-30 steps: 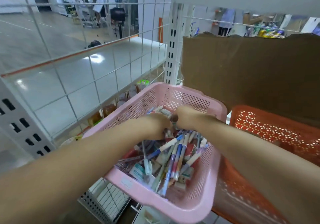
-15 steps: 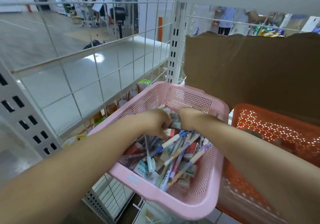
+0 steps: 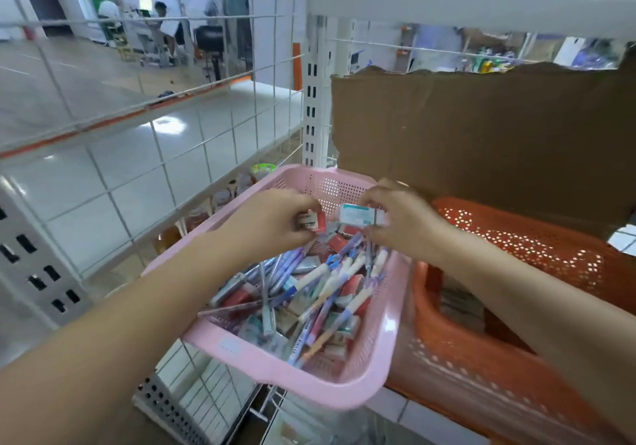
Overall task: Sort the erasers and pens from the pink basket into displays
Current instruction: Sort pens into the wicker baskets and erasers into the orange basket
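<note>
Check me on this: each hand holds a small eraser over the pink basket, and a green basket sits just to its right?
Not quite. The head view shows the neighbouring basket is orange, not green. The rest holds: the left hand pinches a red eraser, the right hand a teal eraser, over the pink basket.

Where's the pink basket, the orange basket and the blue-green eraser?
pink basket (image 3: pixel 268 369): head view, on its near wall.
orange basket (image 3: pixel 516 238): head view, on its holed far wall.
blue-green eraser (image 3: pixel 356 214): head view, on its printed face.
</note>
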